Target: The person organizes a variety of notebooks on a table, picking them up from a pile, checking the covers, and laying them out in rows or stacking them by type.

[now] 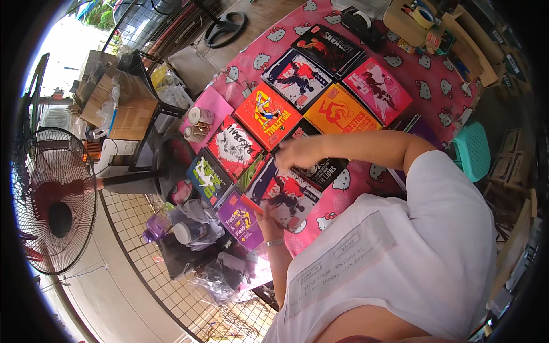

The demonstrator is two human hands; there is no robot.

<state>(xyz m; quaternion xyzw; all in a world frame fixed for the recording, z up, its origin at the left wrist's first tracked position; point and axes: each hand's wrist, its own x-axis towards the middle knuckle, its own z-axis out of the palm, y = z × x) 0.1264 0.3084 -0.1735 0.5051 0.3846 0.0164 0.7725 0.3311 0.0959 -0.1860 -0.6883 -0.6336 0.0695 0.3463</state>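
Note:
My left hand (269, 224), a metal band on its wrist, grips the near edge of a spiral notebook (294, 199) with a dark, red and white sports cover. My right hand (300, 153) reaches across above that notebook's far end, its fingers blurred. Partly under my right hand and forearm lies a black notebook (330, 171). Beyond them are an orange-red notebook (267, 117), a yellow-orange one (341, 114), a red and white one (233, 147) and a pink one (378, 88). A purple notebook (240, 219) lies beside my left hand, near a blue and green one (209, 177).
A pink patterned cloth (337, 197) covers the table. Two cups (199, 116) stand at its left edge. A black tape dispenser (363, 28) and an open cardboard box (409, 23) sit at the far right. A standing fan (57, 206) is at left, a teal stool (472, 151) at right.

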